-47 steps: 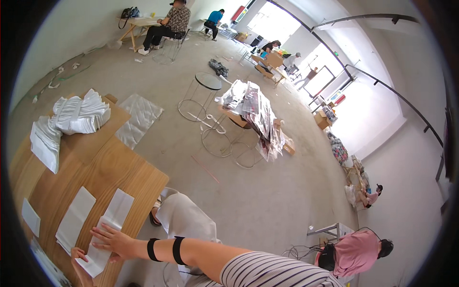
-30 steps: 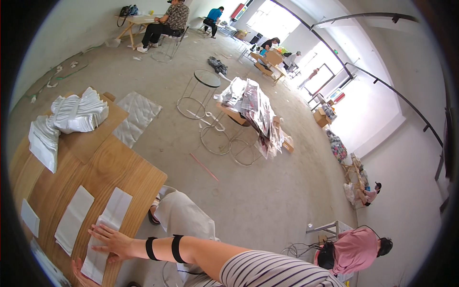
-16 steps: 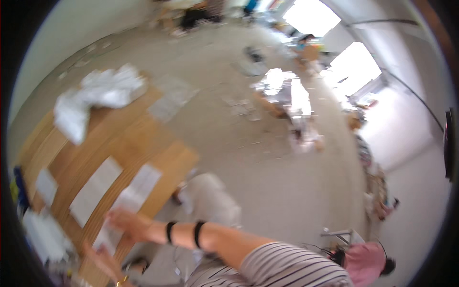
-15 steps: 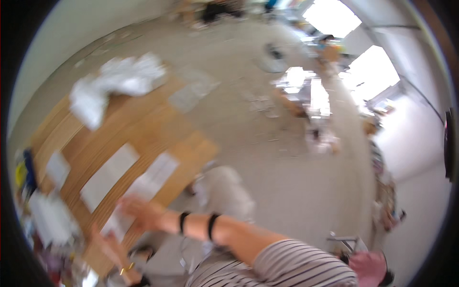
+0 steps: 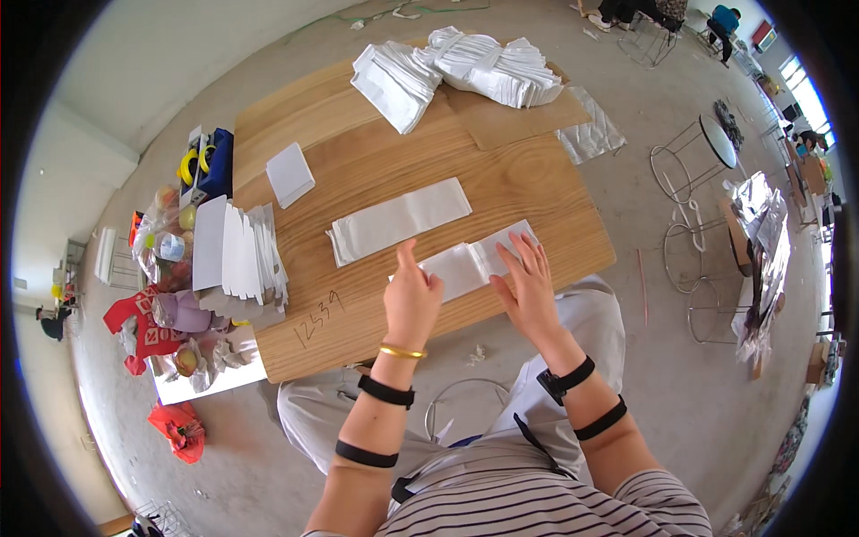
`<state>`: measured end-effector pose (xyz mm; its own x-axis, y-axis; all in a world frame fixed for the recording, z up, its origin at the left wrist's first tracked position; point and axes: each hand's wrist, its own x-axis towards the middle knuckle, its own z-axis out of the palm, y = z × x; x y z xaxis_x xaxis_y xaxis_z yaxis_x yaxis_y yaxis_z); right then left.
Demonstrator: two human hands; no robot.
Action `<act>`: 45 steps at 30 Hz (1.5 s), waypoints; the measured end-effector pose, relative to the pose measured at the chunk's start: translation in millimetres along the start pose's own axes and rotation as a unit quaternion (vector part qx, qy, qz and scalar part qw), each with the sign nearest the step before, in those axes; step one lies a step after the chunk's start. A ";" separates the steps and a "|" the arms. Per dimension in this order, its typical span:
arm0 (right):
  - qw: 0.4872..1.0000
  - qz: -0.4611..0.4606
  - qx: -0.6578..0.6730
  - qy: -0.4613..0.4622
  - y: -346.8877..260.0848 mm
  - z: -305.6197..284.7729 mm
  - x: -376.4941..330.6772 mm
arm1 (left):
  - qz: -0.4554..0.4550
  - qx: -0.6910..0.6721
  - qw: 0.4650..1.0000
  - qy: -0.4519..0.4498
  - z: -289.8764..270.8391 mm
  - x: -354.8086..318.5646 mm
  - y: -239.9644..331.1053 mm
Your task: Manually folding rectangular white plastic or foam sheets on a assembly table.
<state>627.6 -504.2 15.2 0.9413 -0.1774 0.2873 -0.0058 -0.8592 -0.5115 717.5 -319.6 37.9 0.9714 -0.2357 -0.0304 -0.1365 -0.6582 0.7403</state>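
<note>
A long white paper strip or folded sheet (image 5: 456, 271) lies near the front edge of the wooden table, with a crease or overlap across it. My right hand (image 5: 532, 294) is open, its fingers spread over the right part of this paper. At its left end is my left hand (image 5: 412, 300), index finger stretched out and thumb apart; its other fingers are partly hidden. I see nothing held in either hand. Just beyond lies a stack of similar white paper strips (image 5: 403, 219).
Bundled white papers (image 5: 497, 67) sit on cardboard (image 5: 514, 116) at the table's far side. A small white stack (image 5: 290, 175) lies farther left. Upright white papers (image 5: 237, 251), a blue holder (image 5: 213, 166) and bags line the left edge. Wire stools (image 5: 693, 157) stand right.
My view has swung round and steadied, so the table now sits in the middle. My right hand has gone from the paper's near left part to its right part.
</note>
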 end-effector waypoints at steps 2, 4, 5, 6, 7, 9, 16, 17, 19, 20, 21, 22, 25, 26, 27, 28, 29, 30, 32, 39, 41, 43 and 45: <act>1.000 0.017 0.002 0.003 6.6 -4.4 -4.7 | 0.004 0.027 1.000 -0.011 21.4 8.6 0.7; 1.000 0.017 0.001 0.008 13.3 -4.4 -8.1 | -0.002 0.063 0.997 -0.034 38.3 14.3 1.8; 1.000 0.018 0.002 0.009 15.5 -4.6 -9.2 | -0.002 0.064 0.997 -0.035 46.0 15.9 2.5; 1.000 0.018 0.001 0.008 16.7 -4.3 -10.0 | 0.005 0.071 0.997 -0.039 52.1 16.7 2.5; 1.000 0.020 -0.002 0.006 18.4 -5.4 -11.3 | 0.011 0.077 0.996 -0.046 56.2 17.2 5.3; 1.000 0.024 0.007 0.001 18.4 -5.7 -11.5 | 0.005 0.050 0.997 -0.056 58.1 17.6 7.0; 0.997 0.047 0.057 0.016 18.7 -6.3 -7.8 | 0.057 -0.068 0.996 -0.011 9.5 -6.8 19.1; 0.997 0.047 0.058 0.016 17.6 -2.8 -5.1 | 0.056 -0.068 0.996 -0.010 1.2 -10.9 9.7; 0.996 0.045 0.065 0.027 17.3 11.1 2.9 | 0.203 0.098 0.973 0.053 -7.9 -20.5 -11.0; 0.997 0.043 0.066 0.025 15.9 18.3 7.6 | 0.200 0.098 0.973 0.054 -5.8 -27.3 -17.4; 0.995 0.066 0.070 0.026 14.4 25.5 12.5 | 0.216 0.109 0.970 0.033 -1.7 -34.4 -22.9; 0.993 0.089 0.073 0.028 15.7 32.5 16.2 | 0.232 0.118 0.966 0.011 1.4 -41.0 -23.3; 0.992 0.102 0.068 0.025 20.5 51.0 22.9 | 0.232 0.112 0.966 -0.036 13.8 -61.4 -20.6; 0.993 0.099 0.068 0.022 19.6 53.9 24.6 | 0.246 0.111 0.962 -0.045 15.4 -64.7 -20.3; 0.993 0.101 0.063 0.016 18.7 56.4 26.2 | 0.243 0.110 0.963 -0.044 15.9 -66.7 -21.0; 0.993 0.103 0.057 0.010 16.5 56.8 28.6 | 0.237 0.106 0.965 -0.044 16.1 -68.0 -21.5; 0.993 0.101 0.056 0.007 15.0 55.9 30.3 | 0.230 0.102 0.967 -0.044 15.8 -68.7 -22.2; 0.989 0.114 0.089 -0.012 14.3 53.7 31.6 | 0.228 0.101 0.968 -0.043 14.8 -68.0 -23.7; 0.984 0.126 0.122 -0.034 10.1 46.2 36.9 | 0.222 0.094 0.970 -0.015 10.2 -62.6 -28.4; 0.904 0.227 0.293 -0.212 4.4 21.5 55.8 | 0.095 -0.012 0.993 0.075 -3.4 -12.3 -55.2; 0.899 0.216 0.319 -0.206 7.9 21.3 56.8 | 0.094 -0.021 0.995 0.038 -7.3 -4.4 -49.9; 0.856 0.243 0.405 -0.210 9.1 21.7 57.8 | 0.093 -0.030 0.995 0.003 -6.4 -5.9 -48.0; 0.860 0.242 0.395 -0.215 9.3 24.6 59.2 | 0.179 0.004 0.984 0.021 3.1 -18.0 -46.0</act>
<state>691.5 -510.8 7.6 0.9317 -0.0833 -0.3535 -0.3612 -0.1097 -0.9260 705.7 -287.3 2.3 0.8683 -0.4230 0.2590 -0.4719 -0.5438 0.6940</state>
